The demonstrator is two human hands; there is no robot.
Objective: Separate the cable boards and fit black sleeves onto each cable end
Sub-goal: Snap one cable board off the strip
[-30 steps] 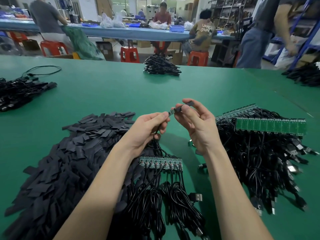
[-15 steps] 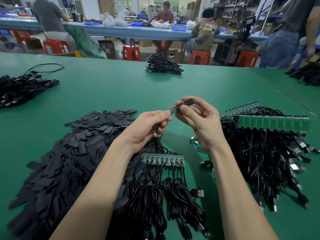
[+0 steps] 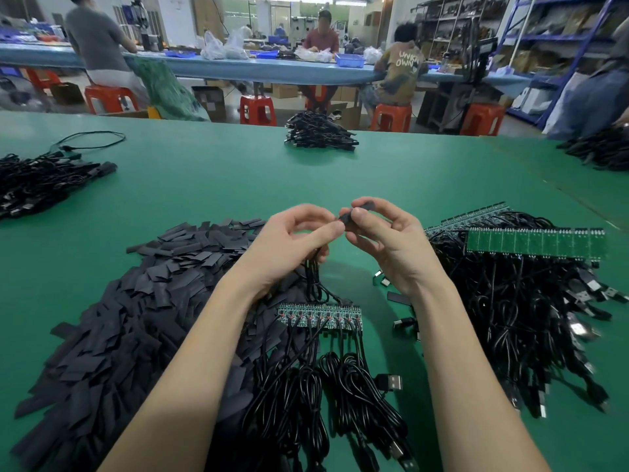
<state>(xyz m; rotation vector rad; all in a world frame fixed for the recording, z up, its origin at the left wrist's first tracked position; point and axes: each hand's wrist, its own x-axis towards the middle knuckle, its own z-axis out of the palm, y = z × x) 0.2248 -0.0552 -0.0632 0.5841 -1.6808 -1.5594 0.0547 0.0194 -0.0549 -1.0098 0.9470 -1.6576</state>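
Note:
Above the green table, my right hand pinches a black sleeve between thumb and fingers. My left hand pinches the cable end that enters the sleeve; its black cable hangs down from my fingers. Below my hands lies a strip of joined green cable boards with coiled black cables attached. A big heap of flat black sleeves lies at the left.
At the right sits a pile of cables with green board strips on top. More cable bundles lie far left, at the back middle and far right. People sit at a blue bench behind.
The sleeve has slid further over the cable end, so the small green board tip no longer shows. My hands stay close together, and the view has shifted slightly.

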